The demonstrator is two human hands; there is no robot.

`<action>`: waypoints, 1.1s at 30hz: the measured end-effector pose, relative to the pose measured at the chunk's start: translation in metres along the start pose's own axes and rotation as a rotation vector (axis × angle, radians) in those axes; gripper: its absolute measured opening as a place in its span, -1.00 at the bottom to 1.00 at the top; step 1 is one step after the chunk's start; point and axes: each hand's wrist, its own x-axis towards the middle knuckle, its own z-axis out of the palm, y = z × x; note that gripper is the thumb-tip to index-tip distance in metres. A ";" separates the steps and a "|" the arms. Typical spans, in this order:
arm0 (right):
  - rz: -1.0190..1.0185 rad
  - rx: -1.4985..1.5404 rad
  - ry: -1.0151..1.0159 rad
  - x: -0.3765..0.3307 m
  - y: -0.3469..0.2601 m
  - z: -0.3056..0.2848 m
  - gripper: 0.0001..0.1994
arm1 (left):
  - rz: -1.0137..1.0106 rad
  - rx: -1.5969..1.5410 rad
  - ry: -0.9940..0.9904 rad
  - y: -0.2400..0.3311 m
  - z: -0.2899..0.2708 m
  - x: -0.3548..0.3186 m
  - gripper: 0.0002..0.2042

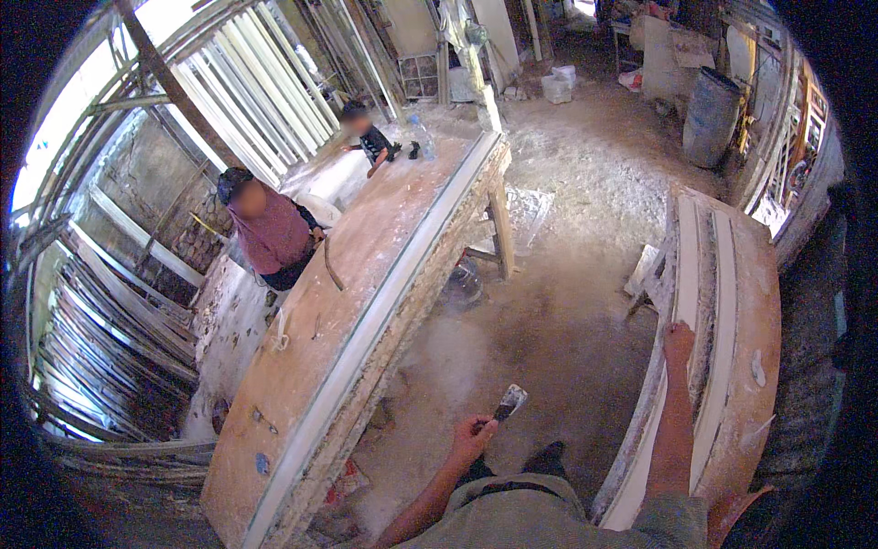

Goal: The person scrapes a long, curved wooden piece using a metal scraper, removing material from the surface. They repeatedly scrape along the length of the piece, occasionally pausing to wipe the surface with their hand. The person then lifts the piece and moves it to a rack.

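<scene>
Left hand point(472, 440) grips scraper point(512, 401); right hand point(679, 339) at strip point(686, 274) near bench's point(754, 297) left edge, grip unclear; light touch best.

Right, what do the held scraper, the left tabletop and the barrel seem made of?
Scraper: blade probably metal, thin and flat, smeared white.
Tabletop: likely wooden sheet, matt, flat brown, dusted white.
Barrel: plastic or painted metal, dull blue, scuffed, rounded.

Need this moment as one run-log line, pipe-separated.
left hand: holds scraper | right hand: at pale strip on right-hand bench, contact unclear | person in maroon: beyond long table
</scene>
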 end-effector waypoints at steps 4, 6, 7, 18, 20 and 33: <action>0.154 0.174 -0.109 -0.042 0.001 -0.014 -0.78 | 0.058 -0.049 -0.021 -0.019 -0.024 0.022 -0.78; 0.327 0.313 -0.191 -0.065 0.003 -0.031 -0.78 | -0.032 -0.098 -0.056 -0.020 -0.037 0.035 -0.77; 0.226 0.466 -0.031 -0.074 0.002 -0.038 -0.79 | -0.047 -0.092 -0.078 -0.017 -0.044 0.042 -0.76; 0.250 0.116 0.040 -0.061 -0.020 -0.055 -0.75 | 0.111 0.112 -0.204 0.055 -0.093 0.073 -0.75; 0.324 0.203 0.076 -0.056 -0.020 -0.049 -0.74 | 0.129 0.045 -0.174 0.050 -0.100 0.064 -0.75; 0.103 0.245 0.160 0.002 -0.005 -0.036 -0.82 | -0.221 -0.226 0.162 -0.017 -0.130 0.000 -0.75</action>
